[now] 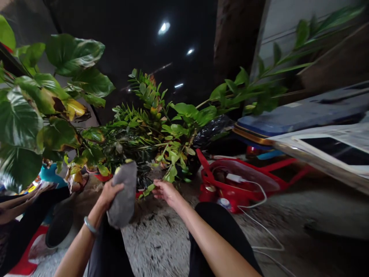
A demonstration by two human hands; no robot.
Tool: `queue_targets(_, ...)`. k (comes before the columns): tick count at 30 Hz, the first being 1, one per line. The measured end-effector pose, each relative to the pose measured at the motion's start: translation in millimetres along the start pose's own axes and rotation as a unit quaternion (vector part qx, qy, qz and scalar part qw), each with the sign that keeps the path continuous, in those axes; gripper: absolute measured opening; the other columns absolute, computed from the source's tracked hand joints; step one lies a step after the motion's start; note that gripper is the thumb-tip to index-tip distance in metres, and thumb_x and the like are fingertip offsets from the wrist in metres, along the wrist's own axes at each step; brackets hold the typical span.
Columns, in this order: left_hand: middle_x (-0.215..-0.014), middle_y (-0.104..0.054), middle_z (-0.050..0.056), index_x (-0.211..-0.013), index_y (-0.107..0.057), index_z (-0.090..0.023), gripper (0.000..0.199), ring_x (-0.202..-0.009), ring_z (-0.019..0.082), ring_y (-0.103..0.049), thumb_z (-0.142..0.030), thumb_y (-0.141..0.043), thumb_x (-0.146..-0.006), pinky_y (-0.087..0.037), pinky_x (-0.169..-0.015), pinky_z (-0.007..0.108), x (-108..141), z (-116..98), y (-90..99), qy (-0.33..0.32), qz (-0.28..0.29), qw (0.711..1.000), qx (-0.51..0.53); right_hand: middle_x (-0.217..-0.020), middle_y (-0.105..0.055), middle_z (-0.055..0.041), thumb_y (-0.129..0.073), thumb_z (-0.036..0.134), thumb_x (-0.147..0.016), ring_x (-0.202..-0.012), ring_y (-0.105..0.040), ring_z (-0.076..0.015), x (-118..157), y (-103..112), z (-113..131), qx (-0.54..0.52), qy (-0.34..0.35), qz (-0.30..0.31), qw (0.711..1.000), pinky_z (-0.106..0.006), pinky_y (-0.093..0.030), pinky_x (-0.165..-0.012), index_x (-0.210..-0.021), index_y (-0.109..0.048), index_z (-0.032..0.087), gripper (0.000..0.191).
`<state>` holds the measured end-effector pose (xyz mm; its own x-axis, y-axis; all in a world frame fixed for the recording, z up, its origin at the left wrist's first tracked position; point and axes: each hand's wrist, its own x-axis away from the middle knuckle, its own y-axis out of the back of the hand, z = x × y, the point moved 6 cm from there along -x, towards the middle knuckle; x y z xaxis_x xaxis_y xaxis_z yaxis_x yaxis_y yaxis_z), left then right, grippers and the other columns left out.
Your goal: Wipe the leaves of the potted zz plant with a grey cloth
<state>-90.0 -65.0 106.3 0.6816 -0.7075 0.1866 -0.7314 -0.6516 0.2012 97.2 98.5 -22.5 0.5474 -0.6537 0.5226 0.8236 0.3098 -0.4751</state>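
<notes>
My left hand [110,193] grips a folded grey cloth [122,194], which hangs down from my fingers just in front of the plants. My right hand [167,193] reaches toward the same potted plants, its fingers pinched on a leafy stem of a zamioculcas plant [173,154]. A broad-leaved plant [23,115] with yellowing, browned leaves spreads at the upper left. A feathery palm-like plant [135,134] stands behind my hands. My knees in black trousers [221,227] sit below my arms.
A person's black-sleeved arm [29,200] reaches in at the left. To the right stand a red framed stand with a plastic bowl [233,181] and a black plastic bag [211,130]. A white cable [268,231] trails across the concrete floor [152,238].
</notes>
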Motion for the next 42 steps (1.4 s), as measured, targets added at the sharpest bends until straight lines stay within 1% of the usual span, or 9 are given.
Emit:
queue_targets(3,-0.075,-0.077,0.006,-0.085,-0.079,-0.016,0.039,-0.067,0.025,-0.07,-0.039,-0.09,-0.055,-0.054,-0.065,0.034,22,23,3.3,0.038,0.068,0.997,0.002,-0.064,-0.069,0.0008,-0.067,0.011,-0.081,-0.05,-0.068,-0.0159,-2,3,-3,0.007,-0.006,-0.009,1.0,-0.023,-0.05,-0.044,-0.094,-0.065,0.018,0.015)
queue_targets(8,-0.08,-0.078,0.005,-0.091,-0.075,-0.016,0.046,-0.071,0.022,-0.072,-0.039,-0.092,-0.055,-0.056,-0.069,0.03,4,-25,51.7,-0.051,-0.11,0.984,0.127,-0.07,-0.072,-0.0005,-0.067,0.019,-0.085,-0.056,-0.07,-0.0153,-1,0,-3,-0.004,0.009,0.01,1.0,-0.024,-0.053,-0.051,-0.095,-0.065,0.019,0.01)
queue_targets(11,-0.078,-0.077,0.004,-0.09,-0.072,-0.017,0.046,-0.072,0.021,-0.071,-0.037,-0.092,-0.053,-0.056,-0.073,0.032,-16,-29,45.1,-0.05,-0.159,0.971,0.17,-0.072,-0.073,-0.0021,-0.067,0.021,-0.084,-0.064,-0.074,-0.0174,2,-7,-1,-0.047,0.022,0.039,0.998,-0.026,-0.057,-0.059,-0.097,-0.065,0.02,0.013)
queue_targets(16,-0.08,-0.079,0.009,-0.089,-0.077,-0.014,0.048,-0.075,0.027,-0.073,-0.039,-0.093,-0.051,-0.057,-0.075,0.037,8,36,-9.7,0.055,0.018,0.995,0.08,-0.076,-0.076,-0.0046,-0.071,0.026,-0.083,-0.066,-0.075,-0.0196,5,-7,0,-0.051,0.014,0.048,0.997,-0.027,-0.057,-0.06,-0.096,-0.064,0.021,0.017)
queue_targets(19,-0.08,-0.08,0.009,-0.087,-0.08,-0.018,0.041,-0.071,0.028,-0.073,-0.043,-0.092,-0.056,-0.058,-0.073,0.039,37,49,-5.5,0.08,0.091,0.99,0.066,-0.069,-0.073,-0.0032,-0.069,0.027,-0.084,-0.055,-0.069,-0.0171,4,-1,0,-0.036,0.004,0.035,0.999,-0.025,-0.052,-0.049,-0.09,-0.063,0.02,0.011)
queue_targets(24,-0.084,-0.08,0.013,-0.094,-0.079,-0.024,0.047,-0.08,0.033,-0.075,-0.052,-0.091,-0.058,-0.059,-0.075,0.043,18,-21,14.8,0.008,0.031,0.993,0.117,-0.059,-0.066,0.0005,-0.064,0.02,-0.085,-0.051,-0.066,-0.0155,4,1,2,-0.038,0.014,0.023,0.999,-0.023,-0.05,-0.047,-0.083,-0.062,0.02,0.004)
queue_targets(29,-0.089,-0.08,0.007,-0.097,-0.077,-0.017,0.052,-0.083,0.027,-0.073,-0.041,-0.09,-0.053,-0.057,-0.079,0.037,-32,-68,-44.3,-0.081,0.033,0.993,0.084,-0.072,-0.073,-0.0015,-0.065,0.026,-0.086,-0.065,-0.074,-0.0181,10,-7,5,-0.065,0.032,0.058,0.996,-0.026,-0.057,-0.059,-0.093,-0.065,0.021,0.009)
queue_targets(36,-0.083,-0.08,0.005,-0.088,-0.082,-0.019,0.032,-0.076,0.025,-0.071,-0.038,-0.086,-0.062,-0.057,-0.075,0.035,3,8,-67.0,0.027,0.194,0.98,-0.023,-0.062,-0.067,0.001,-0.063,0.024,-0.09,-0.05,-0.065,-0.0138,9,9,4,0.01,0.001,0.012,1.0,-0.022,-0.051,-0.045,-0.082,-0.061,0.02,0.009)
queue_targets(42,-0.084,-0.079,0.006,-0.1,-0.076,-0.019,0.052,-0.077,0.026,-0.074,-0.045,-0.092,-0.058,-0.059,-0.076,0.036,27,27,-57.7,0.068,0.117,0.984,0.113,-0.067,-0.071,-0.0006,-0.068,0.031,-0.092,-0.051,-0.066,-0.0131,20,27,14,0.034,0.003,-0.023,0.999,-0.019,-0.046,-0.041,-0.092,-0.064,0.019,0.013)
